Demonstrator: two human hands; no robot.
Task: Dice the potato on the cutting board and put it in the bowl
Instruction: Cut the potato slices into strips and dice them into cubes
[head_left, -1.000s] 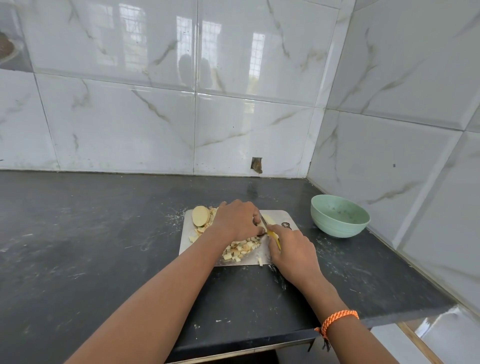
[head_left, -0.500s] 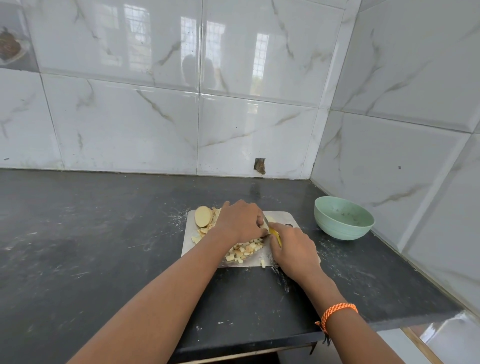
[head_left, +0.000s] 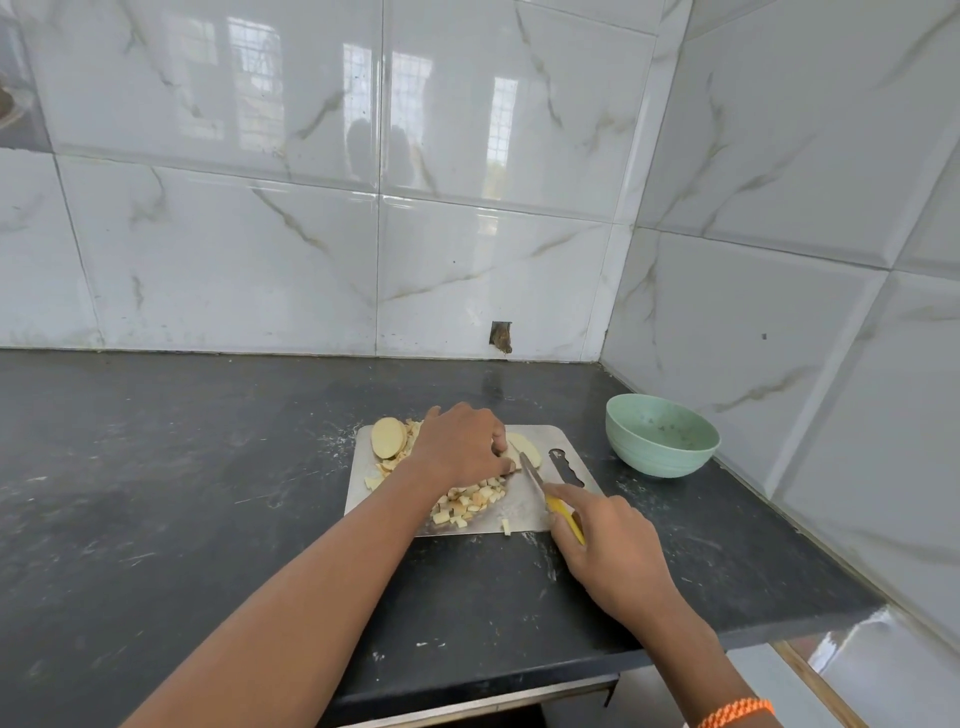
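White marble-veined wall tiles (head_left: 467, 208) behind and to the right, meeting in a corner. Below them a dark stone surface (head_left: 156, 493), scratched and dusted with pale flecks. No brand, label or readable writing anywhere.

Left forearm stretched diagonally from the lower left across the surface, left hand (head_left: 460, 449) palm-down over the potato (head_left: 522, 449), fingers curled and pressing it against the cutting board (head_left: 530, 506). Right forearm entering from the lower right, an orange braided wristband (head_left: 735, 712) at the wrist. Right hand (head_left: 610, 545) clasped around the yellow handle of a knife (head_left: 532, 470), index finger extended along the top, blade angled away toward the left hand's fingertips, tip at the potato piece.

Metal cutting board flat on the surface, a cut-out handle slot near its right edge. Pale green bowl (head_left: 662, 441) upright on the surface well right of the board, near the corner wall.

Heap of diced potato cubes (head_left: 470, 501) on the board just beneath the left wrist. Round potato slices (head_left: 388, 437) at the board's far left corner. One stray cube (head_left: 506, 527) at the near edge.
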